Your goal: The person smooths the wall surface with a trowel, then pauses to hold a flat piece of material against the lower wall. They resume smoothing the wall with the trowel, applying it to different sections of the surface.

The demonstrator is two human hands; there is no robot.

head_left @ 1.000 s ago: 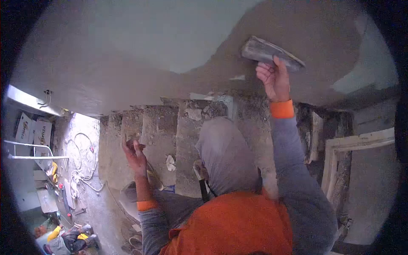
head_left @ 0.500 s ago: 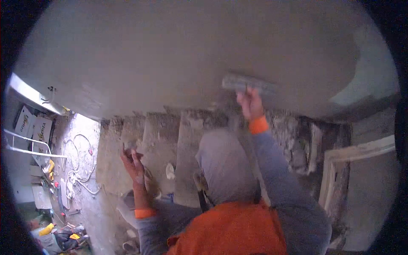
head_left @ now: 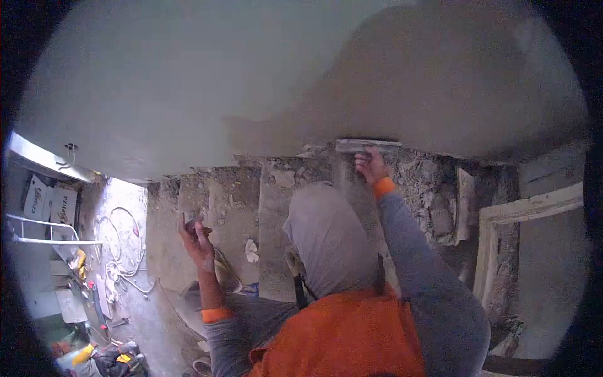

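Observation:
My right hand [head_left: 372, 165] grips a long flat plastering trowel [head_left: 369, 146], its blade lying level against the lower edge of the plastered wall [head_left: 270, 75]. A darker, damp-looking patch of plaster [head_left: 427, 81] spreads above and to the right of the trowel. On the left, my left hand [head_left: 198, 242] is raised over the steps with thumb and forefinger apart. A small greyish spot shows between those fingers, too blurred to make out. Both sleeves are grey with orange cuffs. A grey hood [head_left: 330, 239] and an orange vest [head_left: 345, 336] fill the lower middle.
Rough, dusty steps [head_left: 235, 201] run along the wall's foot, with a crumpled white scrap [head_left: 251, 251] on one. At left are a white metal rail [head_left: 56, 241], a looped hose [head_left: 135, 251], boxes [head_left: 63, 204] and scattered tools. A pale frame [head_left: 531, 208] stands at right.
My right hand has brought the trowel down the wall to its lower edge, and the blade is now nearly level. My left hand has barely moved. The wall's upper left looks lighter.

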